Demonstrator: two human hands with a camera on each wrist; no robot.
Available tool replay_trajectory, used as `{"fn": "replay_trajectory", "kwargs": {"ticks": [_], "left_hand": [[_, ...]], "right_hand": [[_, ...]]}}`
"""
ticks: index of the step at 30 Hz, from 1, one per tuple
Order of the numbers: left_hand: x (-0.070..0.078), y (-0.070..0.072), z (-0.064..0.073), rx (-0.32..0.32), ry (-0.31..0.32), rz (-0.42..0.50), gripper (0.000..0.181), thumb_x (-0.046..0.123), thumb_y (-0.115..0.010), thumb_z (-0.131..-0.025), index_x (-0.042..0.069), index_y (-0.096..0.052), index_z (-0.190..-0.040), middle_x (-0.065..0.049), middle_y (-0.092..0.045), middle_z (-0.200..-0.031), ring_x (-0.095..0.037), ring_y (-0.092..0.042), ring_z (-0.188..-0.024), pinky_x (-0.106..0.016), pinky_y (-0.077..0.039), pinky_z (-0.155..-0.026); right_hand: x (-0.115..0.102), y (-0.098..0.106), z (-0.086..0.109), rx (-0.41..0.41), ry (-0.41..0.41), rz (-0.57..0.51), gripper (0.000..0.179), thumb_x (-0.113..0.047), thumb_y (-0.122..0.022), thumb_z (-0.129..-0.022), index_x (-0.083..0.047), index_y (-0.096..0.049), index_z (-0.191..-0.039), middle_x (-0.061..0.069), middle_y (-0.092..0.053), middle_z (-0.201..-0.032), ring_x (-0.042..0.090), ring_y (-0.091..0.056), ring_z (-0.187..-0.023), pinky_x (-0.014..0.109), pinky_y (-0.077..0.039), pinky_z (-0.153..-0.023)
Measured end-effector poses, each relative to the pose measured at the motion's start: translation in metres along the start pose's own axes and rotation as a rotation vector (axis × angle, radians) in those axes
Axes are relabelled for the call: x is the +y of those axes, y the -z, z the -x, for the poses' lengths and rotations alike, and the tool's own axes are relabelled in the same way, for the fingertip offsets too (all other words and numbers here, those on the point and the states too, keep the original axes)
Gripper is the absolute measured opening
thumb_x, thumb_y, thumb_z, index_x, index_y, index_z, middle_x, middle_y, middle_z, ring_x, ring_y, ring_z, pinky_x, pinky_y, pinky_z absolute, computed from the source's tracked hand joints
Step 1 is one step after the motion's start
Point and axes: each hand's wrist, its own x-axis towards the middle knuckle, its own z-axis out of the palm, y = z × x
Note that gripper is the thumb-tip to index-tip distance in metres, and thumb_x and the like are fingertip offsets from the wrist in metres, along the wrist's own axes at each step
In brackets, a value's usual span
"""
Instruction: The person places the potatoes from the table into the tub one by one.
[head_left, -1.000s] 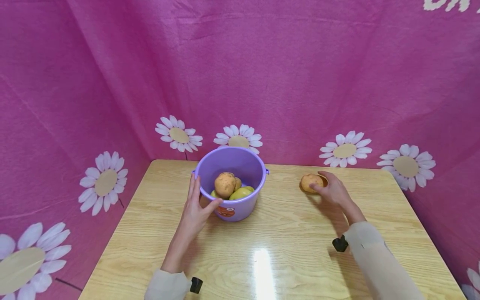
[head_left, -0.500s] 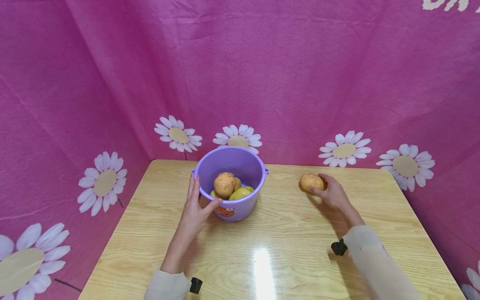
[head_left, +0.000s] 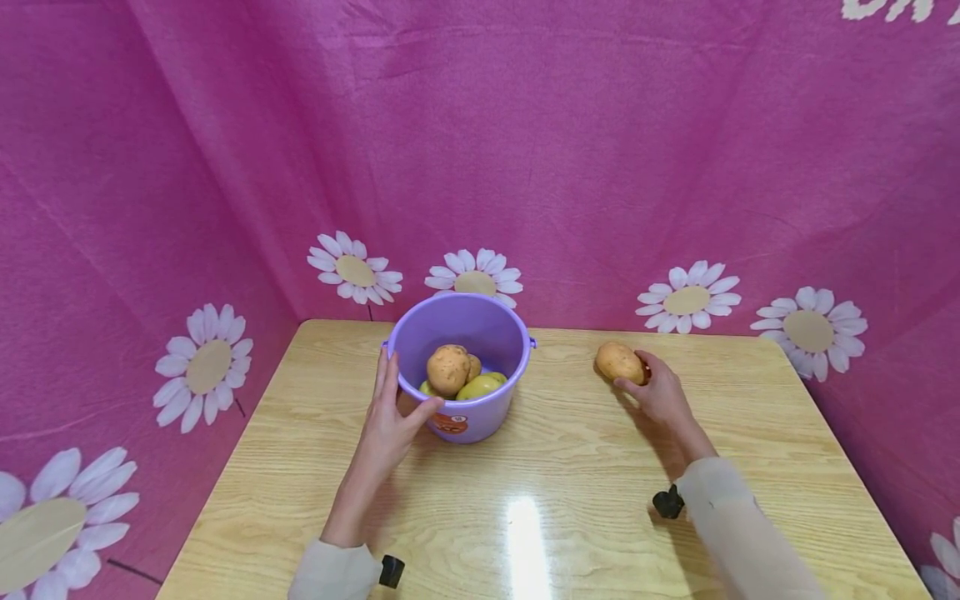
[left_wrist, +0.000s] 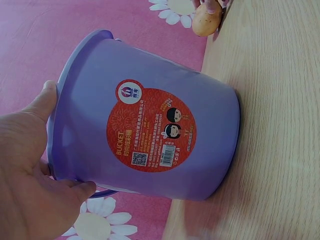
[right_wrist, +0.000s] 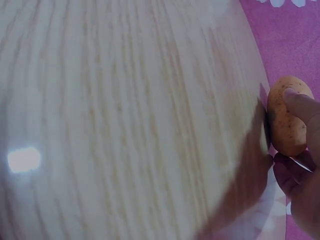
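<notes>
In the head view a purple bucket (head_left: 498,412) stands on the wooden table, holding a large potato (head_left: 448,370), a smaller one partly hidden behind it, and yellow-green mangoes (head_left: 480,387). My left hand (head_left: 388,425) rests against the bucket's near left side, thumb at the front rim and fingers extended along the outer wall. In the left wrist view, the red label (left_wrist: 152,130) faces the camera. Off to the right, my right hand (head_left: 663,392) holds another potato (head_left: 619,362) between thumb and fingers, tilted and close over the table. The right wrist view shows the thumb across this potato (right_wrist: 287,120).
A pink cloth with white daisies (head_left: 687,300) hangs behind the table (head_left: 570,500) and along both sides. The table's back edge runs close behind the bucket and the held potato. Black wrist mounts (head_left: 667,502) sit at both cuffs.
The potato at my right hand has tipped and shifted slightly left and back, and the right forearm has moved slightly left. My left hand and the bucket stay in place.
</notes>
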Motion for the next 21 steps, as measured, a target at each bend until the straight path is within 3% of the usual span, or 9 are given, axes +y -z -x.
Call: {"fn": "replay_trajectory", "kwargs": {"ticks": [10, 21], "left_hand": [[0.0007, 0.0002, 0.0001, 0.003, -0.006, 0.000, 0.102, 0.030, -0.080, -0.093, 0.002, -0.014, -0.165, -0.004, 0.002, -0.174, -0.032, -0.007, -0.157, -0.054, -0.014, -0.125], [0.0003, -0.0004, -0.0002, 0.004, 0.002, 0.003, 0.101, 0.029, -0.080, -0.093, 0.002, -0.014, -0.165, -0.004, 0.002, -0.174, -0.032, -0.007, -0.157, -0.054, -0.014, -0.125]], "right_hand": [[0.0009, -0.0054, 0.0009, 0.016, -0.059, -0.018, 0.070, -0.018, -0.077, -0.096, 0.011, -0.041, -0.149, 0.035, -0.049, -0.142, 0.047, -0.051, -0.127, 0.061, -0.042, -0.107], [0.0021, -0.0098, 0.0032, 0.069, -0.052, 0.029, 0.069, -0.021, -0.077, -0.096, 0.011, -0.043, -0.147, 0.035, -0.051, -0.139, 0.048, -0.053, -0.125, 0.061, -0.044, -0.106]]}}
